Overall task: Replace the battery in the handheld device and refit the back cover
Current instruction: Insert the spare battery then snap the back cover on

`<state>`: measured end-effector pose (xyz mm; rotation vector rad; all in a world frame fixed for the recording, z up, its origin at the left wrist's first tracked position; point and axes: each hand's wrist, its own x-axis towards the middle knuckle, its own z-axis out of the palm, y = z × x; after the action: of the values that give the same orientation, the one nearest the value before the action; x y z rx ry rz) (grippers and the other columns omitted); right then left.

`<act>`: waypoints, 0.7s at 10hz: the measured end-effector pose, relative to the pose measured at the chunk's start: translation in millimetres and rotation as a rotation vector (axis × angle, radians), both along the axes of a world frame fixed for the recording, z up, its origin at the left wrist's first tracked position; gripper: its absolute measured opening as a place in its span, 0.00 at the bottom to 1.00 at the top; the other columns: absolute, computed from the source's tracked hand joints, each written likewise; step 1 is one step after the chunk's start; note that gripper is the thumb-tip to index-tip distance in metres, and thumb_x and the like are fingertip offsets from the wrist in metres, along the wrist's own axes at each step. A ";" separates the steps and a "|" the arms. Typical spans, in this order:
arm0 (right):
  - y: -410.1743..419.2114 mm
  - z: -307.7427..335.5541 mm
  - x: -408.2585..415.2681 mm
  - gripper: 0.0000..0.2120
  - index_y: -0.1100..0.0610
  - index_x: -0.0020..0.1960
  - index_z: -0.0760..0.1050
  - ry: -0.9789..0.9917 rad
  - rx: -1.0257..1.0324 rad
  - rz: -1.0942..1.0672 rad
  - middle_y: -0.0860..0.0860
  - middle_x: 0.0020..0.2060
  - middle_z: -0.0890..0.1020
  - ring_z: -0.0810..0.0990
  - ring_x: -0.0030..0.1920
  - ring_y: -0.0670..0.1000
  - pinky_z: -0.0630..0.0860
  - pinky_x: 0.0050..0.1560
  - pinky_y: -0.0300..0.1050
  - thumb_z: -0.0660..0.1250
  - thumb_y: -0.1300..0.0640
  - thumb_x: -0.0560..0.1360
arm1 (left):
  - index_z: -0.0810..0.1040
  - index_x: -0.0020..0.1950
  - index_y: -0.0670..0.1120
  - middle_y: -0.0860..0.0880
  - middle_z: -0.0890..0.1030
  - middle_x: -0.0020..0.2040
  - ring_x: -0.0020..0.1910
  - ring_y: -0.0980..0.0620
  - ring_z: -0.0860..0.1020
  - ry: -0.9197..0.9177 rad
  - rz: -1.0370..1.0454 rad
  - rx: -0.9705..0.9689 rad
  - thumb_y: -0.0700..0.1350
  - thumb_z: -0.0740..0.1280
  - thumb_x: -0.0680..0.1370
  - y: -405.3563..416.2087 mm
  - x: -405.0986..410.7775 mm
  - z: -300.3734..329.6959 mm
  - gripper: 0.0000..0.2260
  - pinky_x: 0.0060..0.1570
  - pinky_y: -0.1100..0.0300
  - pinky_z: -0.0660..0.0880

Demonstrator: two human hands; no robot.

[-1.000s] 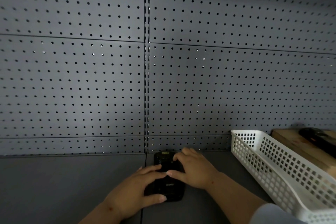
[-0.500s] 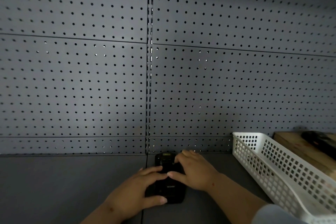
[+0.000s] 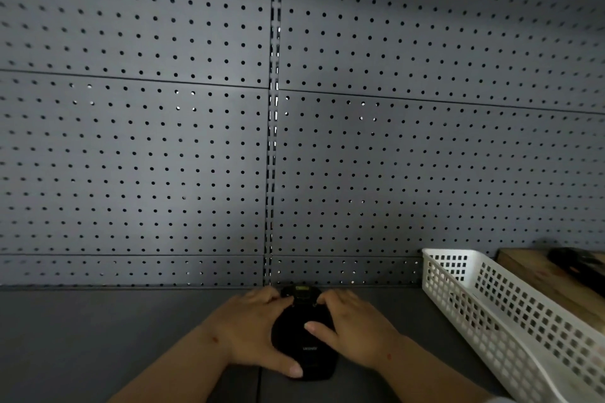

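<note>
A black handheld device [image 3: 302,337] lies back side up on the grey shelf, its far end close to the pegboard wall. My left hand [image 3: 252,330] grips its left side, with the thumb wrapped round the near end. My right hand [image 3: 353,327] rests on its right side, fingertips at the far end and the thumb pressing on the dark back cover. Both hands hide the device's edges. I cannot tell whether the cover is fully seated.
A white perforated plastic basket [image 3: 497,311] stands to the right. Behind it a wooden block [image 3: 537,275] carries a dark object [image 3: 576,263]. The grey pegboard wall [image 3: 196,141] rises just behind the device. Grey shelf surface [image 3: 98,337] extends to the left.
Both hands have shifted on the device: the left fingers moved off its top to the left side, and the right hand slid to the right side with its thumb on the back.
</note>
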<state>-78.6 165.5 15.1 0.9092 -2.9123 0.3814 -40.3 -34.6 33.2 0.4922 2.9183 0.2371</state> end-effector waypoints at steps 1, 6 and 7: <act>-0.5 0.1 1.8 0.48 0.52 0.64 0.62 0.003 -0.005 -0.008 0.52 0.63 0.72 0.68 0.63 0.52 0.67 0.60 0.46 0.34 0.25 0.56 | 0.49 0.73 0.56 0.52 0.60 0.70 0.68 0.52 0.59 0.013 -0.044 -0.079 0.80 0.53 0.49 -1.4 -4.9 1.6 0.56 0.66 0.58 0.56; -1.9 -2.6 4.2 0.48 0.53 0.65 0.61 0.017 0.019 -0.022 0.52 0.64 0.71 0.67 0.63 0.52 0.67 0.61 0.47 0.31 0.27 0.58 | 0.60 0.66 0.54 0.58 0.65 0.57 0.57 0.58 0.64 0.079 -0.056 0.049 0.80 0.53 0.42 -0.6 -7.8 -0.4 0.56 0.57 0.62 0.62; -2.3 -3.6 4.6 0.48 0.53 0.65 0.61 0.018 0.019 -0.029 0.52 0.63 0.71 0.68 0.63 0.52 0.67 0.61 0.48 0.31 0.27 0.58 | 0.61 0.64 0.54 0.59 0.63 0.54 0.56 0.59 0.64 0.039 -0.036 0.065 0.78 0.56 0.42 1.9 -9.4 3.0 0.54 0.57 0.60 0.64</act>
<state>-74.0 163.2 11.5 0.8667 -2.9142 0.3428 -49.7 -32.8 36.2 0.5650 2.9442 0.3226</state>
